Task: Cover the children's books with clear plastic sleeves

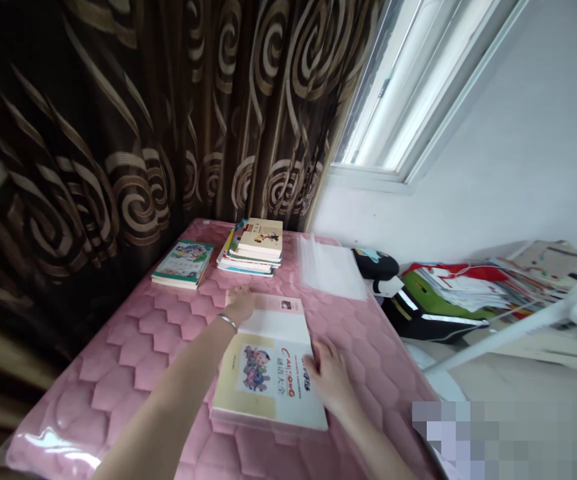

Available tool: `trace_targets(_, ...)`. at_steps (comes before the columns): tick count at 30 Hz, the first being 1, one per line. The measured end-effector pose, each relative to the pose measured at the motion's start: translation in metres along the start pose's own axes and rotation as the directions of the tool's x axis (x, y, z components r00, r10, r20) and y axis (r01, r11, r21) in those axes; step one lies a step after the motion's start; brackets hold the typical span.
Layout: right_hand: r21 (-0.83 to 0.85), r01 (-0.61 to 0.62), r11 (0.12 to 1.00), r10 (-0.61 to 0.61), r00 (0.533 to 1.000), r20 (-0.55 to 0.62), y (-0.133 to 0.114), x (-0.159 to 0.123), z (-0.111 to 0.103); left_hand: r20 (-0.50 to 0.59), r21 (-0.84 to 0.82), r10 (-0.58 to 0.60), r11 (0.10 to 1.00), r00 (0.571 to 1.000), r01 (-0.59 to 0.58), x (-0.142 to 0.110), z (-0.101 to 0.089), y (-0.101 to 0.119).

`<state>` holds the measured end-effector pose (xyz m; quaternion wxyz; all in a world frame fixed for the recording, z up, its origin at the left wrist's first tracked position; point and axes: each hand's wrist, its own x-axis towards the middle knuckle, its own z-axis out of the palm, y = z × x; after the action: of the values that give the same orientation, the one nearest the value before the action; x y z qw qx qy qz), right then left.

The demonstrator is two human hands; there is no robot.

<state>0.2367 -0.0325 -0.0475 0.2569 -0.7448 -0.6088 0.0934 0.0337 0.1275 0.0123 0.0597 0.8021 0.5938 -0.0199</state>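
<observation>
A: what've the hands got?
B: left hand (241,305) lies flat on far end of the book (268,373), fingers loosely spread, not clenched, thin metal bangle (227,323) on wrist
A: & right hand (331,377)?
B: fingers (321,353) curled on book's right edge, def touching, can't tell if it's a real grip
A: book where?
B: flat on pink quilted mattress (103,373), between both hands, cream cover w/ cartoon figures & red lettering
A: what else on there?
B: stack of books (251,248) just beyond, green-covered book (183,263) to its left, clear plastic sheet (331,268) to its right
A: past the mattress?
B: brown swirl-pattern curtain (118,133), bright window (408,87), black & green bag (433,313) w/ reflective strips, pile of papers (463,287) next to it. bottom right corner pixelated, can't tell what's there
</observation>
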Motion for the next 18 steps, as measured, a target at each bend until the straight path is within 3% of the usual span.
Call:
trace_targets(3, 0.27, -0.103, 0.957, 0.093, 0.994, 0.052, 0.012, -0.051, -0.009, -0.006, -0.001, 0.004, 1.0, 1.0, -0.004, 0.007, -0.003, 0.005)
trace_targets(6, 0.441, -0.264, 0.858, 0.198, 0.961, 0.191, 0.013, -0.078, -0.017, -0.01, -0.022, 0.007, 1.0, 1.0, -0.008, 0.014, -0.007, 0.003)
trace_targets(14, 0.576, -0.361, 0.733, 0.181, 0.92, 0.347, -0.007, -0.075, -0.022, 0.026, -0.065, 0.0, 0.998, 1.0, 0.002, 0.025, -0.02, -0.004)
trace_targets(18, 0.668, -0.346, 0.659, 0.169, 0.933, 0.316, -0.009, -0.08, -0.015, 0.024, -0.081, 0.002, 0.997, 1.0, 0.0, 0.026, -0.024, -0.007)
